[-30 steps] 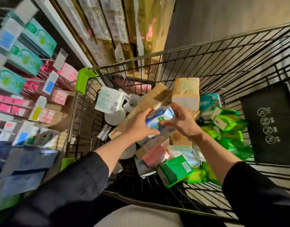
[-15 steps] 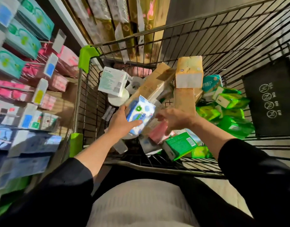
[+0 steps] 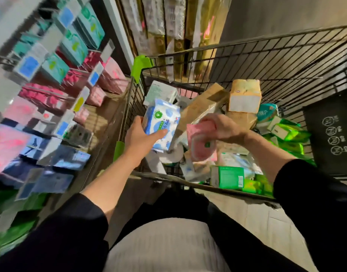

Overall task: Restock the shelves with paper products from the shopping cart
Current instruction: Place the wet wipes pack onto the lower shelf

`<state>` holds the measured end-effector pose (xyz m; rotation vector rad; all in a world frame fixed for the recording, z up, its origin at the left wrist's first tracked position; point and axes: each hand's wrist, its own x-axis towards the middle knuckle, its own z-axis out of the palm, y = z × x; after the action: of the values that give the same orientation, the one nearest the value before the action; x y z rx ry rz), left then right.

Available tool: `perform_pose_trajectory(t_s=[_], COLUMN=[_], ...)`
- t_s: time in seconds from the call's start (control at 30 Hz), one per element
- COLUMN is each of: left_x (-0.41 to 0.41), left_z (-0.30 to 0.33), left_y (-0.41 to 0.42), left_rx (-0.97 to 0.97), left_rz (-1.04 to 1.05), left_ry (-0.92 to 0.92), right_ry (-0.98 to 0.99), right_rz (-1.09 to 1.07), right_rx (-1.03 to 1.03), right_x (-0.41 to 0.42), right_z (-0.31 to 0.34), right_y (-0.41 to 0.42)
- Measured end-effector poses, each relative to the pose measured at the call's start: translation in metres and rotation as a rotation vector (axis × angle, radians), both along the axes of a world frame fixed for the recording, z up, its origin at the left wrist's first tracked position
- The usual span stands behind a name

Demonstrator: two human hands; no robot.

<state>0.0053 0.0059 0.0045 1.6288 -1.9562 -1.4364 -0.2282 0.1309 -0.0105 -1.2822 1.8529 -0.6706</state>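
Note:
A black wire shopping cart [image 3: 286,55] with green corner guards stands in front of me, full of paper goods. My left hand [image 3: 138,139] holds a blue-and-white wipes pack [image 3: 162,124] above the cart's left side, thumb on one edge and fingers across its face. My right hand [image 3: 224,127] grips a pink soft pack [image 3: 202,143] lifted over the cart's middle. The shelves [image 3: 51,85] on the left carry pink, teal and blue packs behind price tags, all blurred.
Inside the cart lie tan tissue bricks [image 3: 244,97], several green packs [image 3: 286,132], a green box [image 3: 227,176] and a white roll [image 3: 173,156]. Gold-wrapped goods [image 3: 168,26] hang behind the cart. A black mat [image 3: 333,134] lies on the floor to the right.
My left hand has carried the blue-and-white pack left and up toward the shelves. My right hand has picked the pink pack out of the cart. The view has swung left.

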Motion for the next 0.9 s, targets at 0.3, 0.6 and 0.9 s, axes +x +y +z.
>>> perform_pose_trajectory(t_s=[0.3, 0.6, 0.9], left_x=[0.083, 0.203, 0.279], left_z=[0.054, 0.127, 0.156], left_y=[-0.034, -0.044, -0.033], left_rx=[-0.146, -0.229, -0.354], left_rz=[0.362, 0.732, 0.978], left_ry=[0.257, 0.49, 0.514], right_ry=[-0.685, -0.674, -0.604], right_rz=[-0.25, 0.021, 0.277], right_rx=[-0.257, -0.229, -0.158], right_x=[0.087, 0.238, 0.335], right_z=[0.094, 0.166, 0.219], right_y=[-0.087, -0.177, -0.217])
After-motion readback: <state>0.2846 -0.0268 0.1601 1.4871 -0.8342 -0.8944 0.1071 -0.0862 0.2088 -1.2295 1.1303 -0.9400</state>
